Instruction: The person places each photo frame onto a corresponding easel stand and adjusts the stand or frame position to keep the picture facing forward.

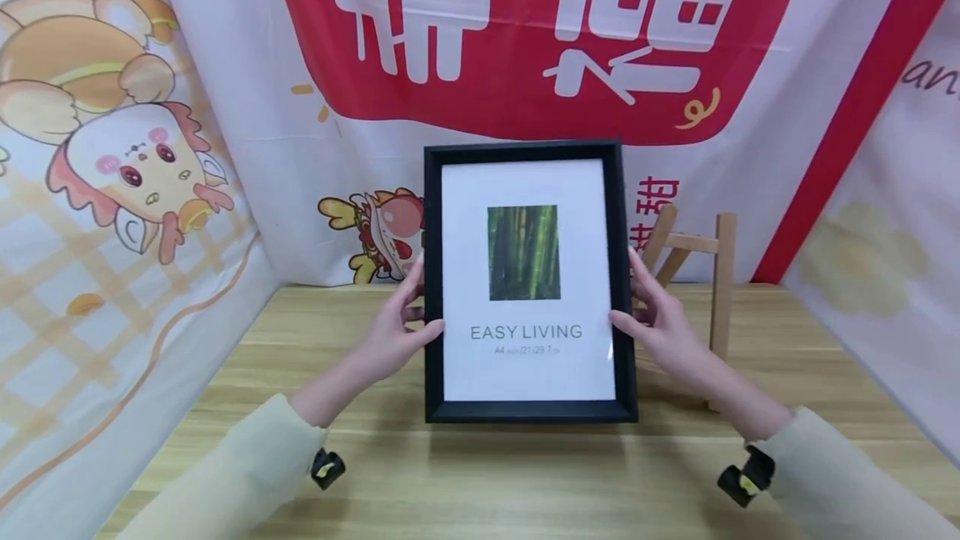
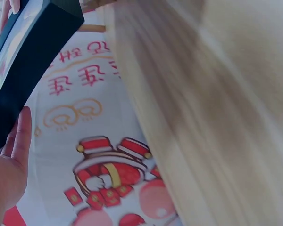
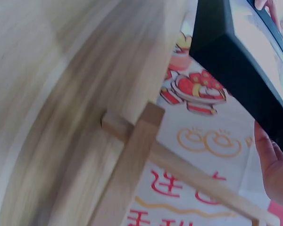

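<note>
Both hands hold a black picture frame (image 1: 528,411) upright above the wooden table, its front facing the head camera. Behind its glazing is a white insert with a green bamboo picture (image 1: 523,252) and the words EASY LIVING. The left hand (image 1: 401,319) grips the left side, thumb on the front edge and fingers reaching behind. On the opposite side the right hand (image 1: 663,323) grips in the same way. Each wrist view shows the frame's deep black side, with the left hand (image 2: 12,162) and right hand (image 3: 273,162) against it. The fingertips behind the frame are hidden.
A wooden easel (image 1: 722,307) stands on the table (image 1: 360,448) just right of the frame, partly behind the right hand and forearm. Printed cloth walls (image 1: 247,48) enclose the table at the back and both sides. Small black devices hang at both wrists.
</note>
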A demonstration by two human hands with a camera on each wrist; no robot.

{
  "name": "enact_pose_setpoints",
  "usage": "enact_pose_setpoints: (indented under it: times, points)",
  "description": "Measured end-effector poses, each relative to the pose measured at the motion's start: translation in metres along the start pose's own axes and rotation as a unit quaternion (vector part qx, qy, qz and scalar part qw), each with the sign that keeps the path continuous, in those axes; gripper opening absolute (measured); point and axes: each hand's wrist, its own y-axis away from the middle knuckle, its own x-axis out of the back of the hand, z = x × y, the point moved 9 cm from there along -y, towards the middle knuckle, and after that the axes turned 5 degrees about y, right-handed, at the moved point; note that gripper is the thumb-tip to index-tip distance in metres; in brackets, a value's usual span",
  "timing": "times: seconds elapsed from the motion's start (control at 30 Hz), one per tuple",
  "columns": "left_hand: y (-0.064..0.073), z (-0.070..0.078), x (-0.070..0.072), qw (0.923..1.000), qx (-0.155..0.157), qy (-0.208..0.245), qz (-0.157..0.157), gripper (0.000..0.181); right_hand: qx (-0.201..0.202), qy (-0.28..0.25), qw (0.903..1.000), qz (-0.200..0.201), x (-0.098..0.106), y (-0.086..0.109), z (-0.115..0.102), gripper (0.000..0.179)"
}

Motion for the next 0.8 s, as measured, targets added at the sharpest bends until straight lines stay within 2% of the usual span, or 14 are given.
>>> enact_pose_setpoints:
  times: [0.23,0.47,0.6,0.8]
  points:
    - [-0.027,0.02,-0.03,0.9974,-0.065,-0.019,-0.025,0.093,0.017,0.052,0.997,0.054,0.037,0.013,0.0,0.088]
    - [-0.055,0.032,-0.062,0.9911,-0.125,-0.016,-0.044,0.091,0.077,0.054,0.9874,0.127,0.067,0.027,0.002,0.09]
    - [-0.069,0.038,-0.077,0.9866,-0.154,-0.028,-0.044,0.09,0.077,0.09,0.9814,0.151,0.084,0.033,0.003,0.09]
    - [-0.088,0.048,-0.095,0.9834,-0.172,-0.037,-0.046,0.09,0.067,0.114,0.9755,0.176,0.107,0.037,0.009,0.089]
